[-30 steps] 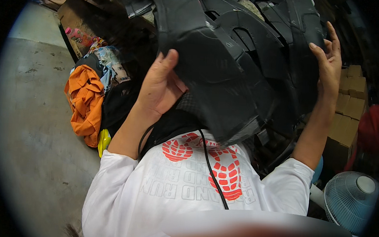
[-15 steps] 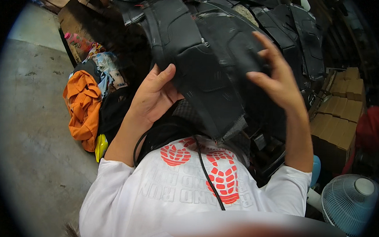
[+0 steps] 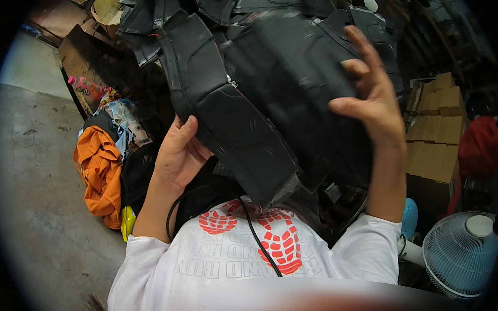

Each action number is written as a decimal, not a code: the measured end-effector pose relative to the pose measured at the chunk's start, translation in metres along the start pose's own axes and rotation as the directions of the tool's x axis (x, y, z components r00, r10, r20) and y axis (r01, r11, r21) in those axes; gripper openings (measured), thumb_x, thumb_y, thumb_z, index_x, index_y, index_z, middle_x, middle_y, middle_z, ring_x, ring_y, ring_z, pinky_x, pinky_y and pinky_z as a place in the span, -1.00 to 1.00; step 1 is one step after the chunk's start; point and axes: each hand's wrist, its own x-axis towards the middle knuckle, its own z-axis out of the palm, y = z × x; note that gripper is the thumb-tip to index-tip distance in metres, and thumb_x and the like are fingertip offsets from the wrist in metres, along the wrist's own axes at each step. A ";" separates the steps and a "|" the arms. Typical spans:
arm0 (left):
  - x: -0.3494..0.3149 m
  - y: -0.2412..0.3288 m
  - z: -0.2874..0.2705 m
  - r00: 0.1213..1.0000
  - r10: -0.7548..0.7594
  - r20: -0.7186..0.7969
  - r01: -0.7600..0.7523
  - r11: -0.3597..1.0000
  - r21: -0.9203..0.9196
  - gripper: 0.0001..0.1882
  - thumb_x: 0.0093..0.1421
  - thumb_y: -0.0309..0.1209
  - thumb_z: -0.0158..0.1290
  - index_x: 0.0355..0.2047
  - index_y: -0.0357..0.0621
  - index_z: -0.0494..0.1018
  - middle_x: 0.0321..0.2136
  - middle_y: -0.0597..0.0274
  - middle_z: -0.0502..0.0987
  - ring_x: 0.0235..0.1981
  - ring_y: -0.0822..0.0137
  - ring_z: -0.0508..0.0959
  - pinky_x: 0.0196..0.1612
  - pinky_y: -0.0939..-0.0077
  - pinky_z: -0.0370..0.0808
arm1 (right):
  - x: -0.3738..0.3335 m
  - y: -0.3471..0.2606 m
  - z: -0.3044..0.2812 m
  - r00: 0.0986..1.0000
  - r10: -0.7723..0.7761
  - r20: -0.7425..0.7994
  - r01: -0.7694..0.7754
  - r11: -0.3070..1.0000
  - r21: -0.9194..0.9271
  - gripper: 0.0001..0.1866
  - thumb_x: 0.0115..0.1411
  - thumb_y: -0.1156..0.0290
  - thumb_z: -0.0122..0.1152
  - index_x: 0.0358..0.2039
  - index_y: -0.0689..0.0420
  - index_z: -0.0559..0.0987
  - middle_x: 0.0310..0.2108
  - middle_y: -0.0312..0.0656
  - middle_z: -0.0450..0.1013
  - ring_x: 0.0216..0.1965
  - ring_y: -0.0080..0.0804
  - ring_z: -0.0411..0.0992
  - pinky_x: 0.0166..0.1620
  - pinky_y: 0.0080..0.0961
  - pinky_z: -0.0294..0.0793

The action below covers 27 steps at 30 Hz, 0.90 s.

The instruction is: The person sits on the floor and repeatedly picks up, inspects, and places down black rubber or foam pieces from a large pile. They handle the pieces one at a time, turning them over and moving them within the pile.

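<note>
A black stitched leatherette panel [image 3: 241, 121] slants across the middle of the view, with a frayed grey edge at its near end. My left hand [image 3: 176, 154] grips its left edge, thumb on top and fingers underneath. A second, wider black leatherette piece [image 3: 299, 73] lies against the panel's right side, blurred by motion. Beside that piece is my right hand [image 3: 372, 97], thumb and fingers spread apart. Whether its fingertips touch the black material cannot be made out.
More black leatherette pieces [image 3: 273, 0] are heaped at the far side. On the left lie an orange cloth [image 3: 97, 169] and a pink-capped bottle [image 3: 85, 85]. Stacked cardboard boxes [image 3: 433, 129], a red cloth [image 3: 480, 147] and a white fan [image 3: 459, 254] stand on the right.
The left panel has shifted left and slightly nearer with my left hand. The wider piece has swung apart from it to the right, and my right hand remains spread beside it.
</note>
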 end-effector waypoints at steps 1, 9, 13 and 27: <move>0.000 0.000 -0.001 1.000 0.003 -0.006 -0.003 1.000 -0.004 -0.55 0.28 -0.33 0.04 0.14 -0.10 0.25 0.04 0.15 0.46 0.06 0.18 0.48 0.05 0.11 0.49 | 0.001 -0.004 -0.016 0.997 -0.045 -0.057 0.044 0.999 -0.017 0.12 -0.31 0.44 0.55 0.32 0.03 0.16 0.00 -0.26 0.29 -0.15 -0.51 0.36 -0.03 -0.59 0.36; -0.004 0.000 -0.013 1.000 0.026 0.015 -0.023 0.989 -0.148 -0.60 0.29 -0.32 0.03 0.11 -0.09 0.31 0.03 0.17 0.48 0.05 0.21 0.49 0.12 0.11 0.44 | 0.057 0.034 -0.166 0.942 -0.052 -0.331 -0.087 0.916 -0.391 0.00 -0.08 0.37 0.47 0.34 -0.07 0.10 0.01 0.07 0.36 -0.05 -0.33 0.47 -0.05 -0.44 0.51; -0.010 -0.001 -0.022 0.997 0.078 0.006 -0.076 0.982 -0.174 -0.64 0.29 -0.30 0.02 0.07 -0.06 0.36 0.02 0.19 0.49 0.06 0.22 0.49 0.11 0.13 0.44 | 0.096 0.151 -0.211 0.939 -0.078 -0.335 -0.219 0.617 -0.756 -0.05 0.04 0.02 0.34 0.36 -0.08 0.06 0.16 0.11 0.29 0.16 -0.03 0.31 0.09 -0.16 0.37; -0.023 0.011 -0.031 0.984 0.178 0.019 -0.171 0.967 -0.189 -0.61 0.29 -0.22 0.01 0.07 -0.11 0.40 0.01 0.14 0.50 0.03 0.16 0.50 0.07 0.11 0.44 | 0.020 0.047 0.007 0.999 0.008 0.054 0.043 0.510 -0.859 -0.14 -0.06 -0.07 0.37 0.28 -0.28 0.25 -0.20 -0.17 0.45 -0.20 -0.25 0.48 -0.16 -0.36 0.49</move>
